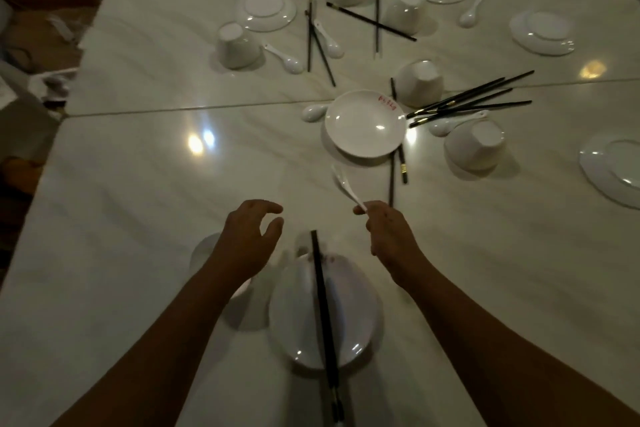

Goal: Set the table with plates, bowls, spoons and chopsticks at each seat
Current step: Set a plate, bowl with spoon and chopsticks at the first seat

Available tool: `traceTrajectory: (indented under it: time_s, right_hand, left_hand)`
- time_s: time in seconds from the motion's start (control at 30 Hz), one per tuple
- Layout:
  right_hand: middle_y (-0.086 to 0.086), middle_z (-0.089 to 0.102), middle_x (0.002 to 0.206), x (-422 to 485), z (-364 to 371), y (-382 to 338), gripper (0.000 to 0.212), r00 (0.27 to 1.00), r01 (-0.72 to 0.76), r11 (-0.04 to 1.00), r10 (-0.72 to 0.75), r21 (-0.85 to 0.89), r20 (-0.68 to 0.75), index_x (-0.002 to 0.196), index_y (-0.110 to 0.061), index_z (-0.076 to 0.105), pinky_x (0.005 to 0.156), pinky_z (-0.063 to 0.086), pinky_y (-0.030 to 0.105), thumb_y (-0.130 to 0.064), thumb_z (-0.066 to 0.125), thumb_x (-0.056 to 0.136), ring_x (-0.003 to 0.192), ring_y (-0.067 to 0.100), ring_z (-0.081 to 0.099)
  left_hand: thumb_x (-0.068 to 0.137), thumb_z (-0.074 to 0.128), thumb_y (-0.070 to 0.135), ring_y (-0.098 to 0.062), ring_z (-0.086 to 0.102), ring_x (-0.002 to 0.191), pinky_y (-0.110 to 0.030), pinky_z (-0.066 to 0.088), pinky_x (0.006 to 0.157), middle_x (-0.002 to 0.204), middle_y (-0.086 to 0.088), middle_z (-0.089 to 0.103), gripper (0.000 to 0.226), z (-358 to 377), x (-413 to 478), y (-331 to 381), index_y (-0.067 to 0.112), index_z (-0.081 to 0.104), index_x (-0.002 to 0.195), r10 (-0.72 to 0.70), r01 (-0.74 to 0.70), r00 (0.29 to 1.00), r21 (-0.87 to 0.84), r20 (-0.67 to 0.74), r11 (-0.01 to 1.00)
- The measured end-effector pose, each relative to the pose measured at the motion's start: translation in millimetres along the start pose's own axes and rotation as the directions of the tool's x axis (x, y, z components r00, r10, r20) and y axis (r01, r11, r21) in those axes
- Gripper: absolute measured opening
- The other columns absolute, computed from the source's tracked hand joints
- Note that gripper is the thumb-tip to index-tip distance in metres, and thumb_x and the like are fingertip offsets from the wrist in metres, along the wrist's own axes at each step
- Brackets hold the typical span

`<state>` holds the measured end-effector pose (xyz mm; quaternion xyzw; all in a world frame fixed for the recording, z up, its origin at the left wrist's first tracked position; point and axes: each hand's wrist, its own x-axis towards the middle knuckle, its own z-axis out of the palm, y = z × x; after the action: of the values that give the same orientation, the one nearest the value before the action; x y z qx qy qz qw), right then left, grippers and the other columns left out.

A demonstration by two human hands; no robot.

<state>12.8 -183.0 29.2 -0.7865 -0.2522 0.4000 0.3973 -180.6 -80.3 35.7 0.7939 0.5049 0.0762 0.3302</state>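
My right hand (388,229) pinches the handle of a white spoon (344,185), which is held above the table just beyond the near plate (294,315). Black chopsticks (323,308) lie lengthwise across that white plate. My left hand (251,236) hovers with loosely curled fingers and holds nothing. Partly hidden under its wrist is a white bowl (204,251), left of the plate. In the table's middle, an upright plate (363,125) with red writing sits on top of chopsticks (401,163).
Several upturned white bowls (239,45), upturned plates (266,10), spoons (284,59) and loose black chopsticks (471,102) lie scattered over the far half of the pale marble table (138,166). Another plate (613,170) sits at the right edge. Clutter lies beyond the table's left edge.
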Motion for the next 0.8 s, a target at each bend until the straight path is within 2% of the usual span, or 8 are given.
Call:
traceTrajectory:
  time_s: [0.13, 0.27, 0.37, 0.47, 0.53, 0.63, 0.7, 0.8]
  right_hand:
    - [-0.005, 0.05, 0.07, -33.7, 44.5, -18.3, 0.023, 0.977, 0.111, 0.985, -0.084, -0.13, 0.197, 0.102, -0.017, 0.057, 0.054, 0.035, 0.024, -0.022, 0.035, 0.1, 0.06, 0.01, 0.046]
    - [-0.006, 0.054, 0.076, -58.3, 85.4, -25.0, 0.023, 0.926, 0.15, 0.961, -0.055, -0.232, 0.373, 0.107, -0.017, 0.058, 0.054, 0.034, 0.02, -0.015, 0.037, 0.097, 0.065, 0.008, 0.048]
    - [0.004, 0.062, 0.094, -69.0, 107.5, -25.7, 0.028, 0.89, 0.222, 0.917, -0.051, -0.331, 0.453, 0.11, -0.013, 0.061, 0.057, 0.037, 0.017, -0.011, 0.038, 0.096, 0.077, 0.015, 0.054]
    - [0.014, 0.065, 0.103, -73.1, 121.8, -25.5, 0.031, 0.882, 0.269, 0.858, -0.036, -0.438, 0.47, 0.114, -0.008, 0.062, 0.067, 0.039, 0.025, -0.009, 0.037, 0.096, 0.085, 0.024, 0.058]
    - [0.014, 0.064, 0.106, -73.7, 125.3, -27.1, 0.03, 0.89, 0.288, 0.834, -0.051, -0.47, 0.454, 0.117, -0.007, 0.06, 0.07, 0.038, 0.025, -0.009, 0.037, 0.097, 0.088, 0.025, 0.059]
    - [0.011, 0.061, 0.11, -75.3, 127.1, -29.4, 0.032, 0.902, 0.273, 0.835, -0.05, -0.477, 0.429, 0.128, -0.009, 0.05, 0.059, 0.036, 0.019, -0.01, 0.038, 0.098, 0.08, 0.018, 0.055]
    - [0.008, 0.059, 0.099, -77.8, 129.9, -28.5, 0.033, 0.902, 0.254, 0.85, -0.036, -0.463, 0.43, 0.131, -0.012, 0.044, 0.054, 0.035, 0.017, -0.01, 0.039, 0.098, 0.068, 0.011, 0.051]
    - [0.005, 0.056, 0.089, -81.3, 136.8, -25.4, 0.028, 0.908, 0.239, 0.854, -0.029, -0.462, 0.418, 0.126, -0.013, 0.044, 0.052, 0.035, 0.02, -0.011, 0.041, 0.098, 0.063, 0.009, 0.049]
  left_hand:
    - [0.09, 0.054, 0.023, -0.029, 0.053, 0.112, -0.04, 0.04, 0.099, 0.121, -0.009, 0.057, 0.027, -28.2, -42.7, -44.4, 0.015, 0.062, 0.114, -0.096, 0.099, 0.992, 0.041, -0.079, 0.994]
    - [0.093, 0.05, 0.029, -0.03, 0.051, 0.116, -0.042, 0.039, 0.102, 0.126, -0.014, 0.053, 0.036, -40.8, -84.1, -93.7, 0.012, 0.055, 0.125, -0.262, 0.259, 0.949, -0.039, -0.177, 0.965]
    - [0.096, 0.048, 0.022, -0.029, 0.05, 0.121, -0.037, 0.036, 0.102, 0.131, -0.015, 0.053, 0.036, -36.8, -106.7, -123.8, 0.008, 0.052, 0.129, -0.387, 0.38, 0.911, -0.079, -0.14, 0.922]
    - [0.094, 0.052, 0.02, -0.03, 0.052, 0.119, -0.034, 0.037, 0.102, 0.132, -0.015, 0.054, 0.037, -30.0, -117.7, -140.0, 0.006, 0.054, 0.128, -0.384, 0.382, 0.922, -0.041, -0.048, 0.923]
    - [0.093, 0.054, 0.022, -0.031, 0.053, 0.118, -0.037, 0.037, 0.104, 0.13, -0.015, 0.054, 0.036, -26.0, -118.0, -147.8, 0.007, 0.056, 0.126, -0.361, 0.361, 0.933, -0.009, -0.007, 0.933]
    - [0.093, 0.052, 0.03, -0.032, 0.046, 0.122, -0.04, 0.032, 0.105, 0.13, -0.012, 0.051, 0.035, -21.5, -111.3, -154.4, 0.016, 0.057, 0.124, -0.382, 0.381, 0.924, 0.058, 0.004, 0.923]
    - [0.093, 0.05, 0.033, -0.033, 0.042, 0.122, -0.04, 0.033, 0.103, 0.13, -0.009, 0.046, 0.032, -21.8, -105.2, -152.1, 0.021, 0.058, 0.121, -0.415, 0.414, 0.91, 0.084, 0.004, 0.907]
    - [0.093, 0.048, 0.035, -0.033, 0.038, 0.121, -0.041, 0.037, 0.099, 0.132, -0.008, 0.042, 0.031, -23.3, -98.9, -151.1, 0.024, 0.058, 0.12, -0.432, 0.426, 0.901, 0.134, 0.021, 0.895]
